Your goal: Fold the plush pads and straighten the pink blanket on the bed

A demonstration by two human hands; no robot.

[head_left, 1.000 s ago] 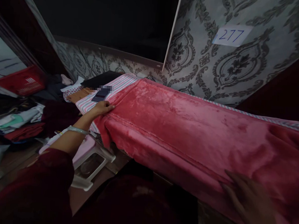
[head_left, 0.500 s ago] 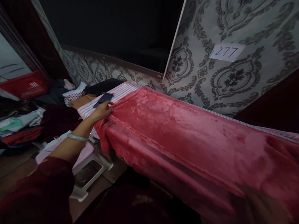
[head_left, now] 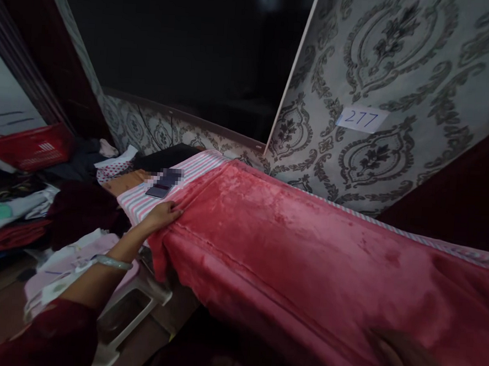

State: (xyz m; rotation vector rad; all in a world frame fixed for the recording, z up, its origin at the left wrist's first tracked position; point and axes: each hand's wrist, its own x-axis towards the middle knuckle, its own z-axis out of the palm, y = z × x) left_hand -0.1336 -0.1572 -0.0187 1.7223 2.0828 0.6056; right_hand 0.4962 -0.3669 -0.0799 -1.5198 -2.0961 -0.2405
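Observation:
A plush red blanket (head_left: 290,252) lies spread along a long surface, its near side hanging over the front edge. At its left end my left hand (head_left: 162,216), with a pale bangle on the wrist, is closed on the blanket's edge. A striped cloth (head_left: 195,172) shows from under the blanket, and on it a phone (head_left: 161,186), partly pixelated, lies just beyond my left hand. My right hand (head_left: 411,361) is low at the right, against the blanket's near part. It is dark and blurred, so its fingers cannot be made out well.
A pink and white plastic stool (head_left: 127,297) with papers or cloth on it stands below my left arm. Piled clothes (head_left: 19,208) and a red basket (head_left: 31,145) are at the left. A large dark screen (head_left: 186,47) hangs behind, beside patterned wallpaper (head_left: 385,53).
The view has tipped upward, so everything sits lower in the picture. My left hand has come slightly toward me, away from the phone, still at the blanket's edge.

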